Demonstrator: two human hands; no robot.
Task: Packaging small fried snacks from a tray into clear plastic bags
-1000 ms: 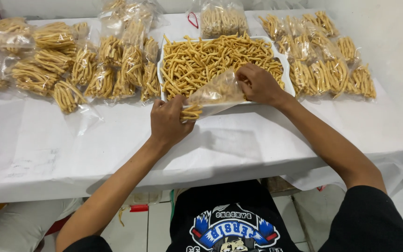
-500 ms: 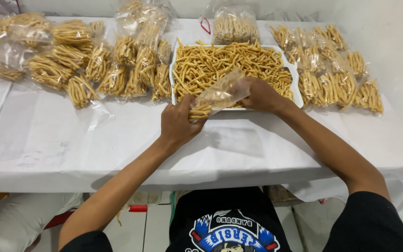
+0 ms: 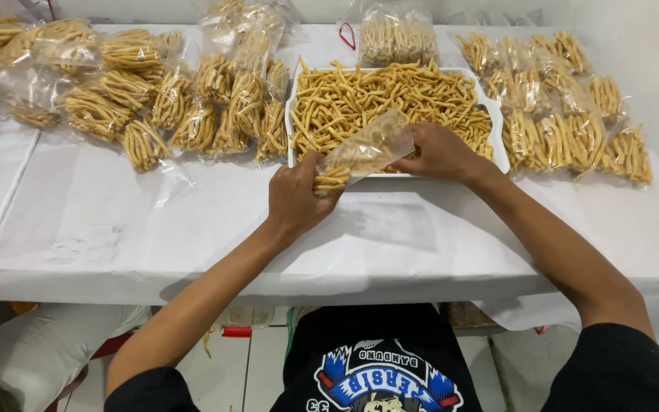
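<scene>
The left hand (image 3: 295, 194) grips the bottom end of a clear plastic bag (image 3: 364, 151), where a few fried snack sticks (image 3: 331, 180) have settled, and tilts it so its mouth faces the white tray (image 3: 497, 133). The right hand (image 3: 440, 152) pinches the bag's mouth at the tray's near edge, holding it open beside the loose pile of sticks (image 3: 375, 95). Filled bags lie in rows to the left (image 3: 192, 114) and right (image 3: 566, 122) on the white-covered table (image 3: 192, 236), clear of the tray
</scene>
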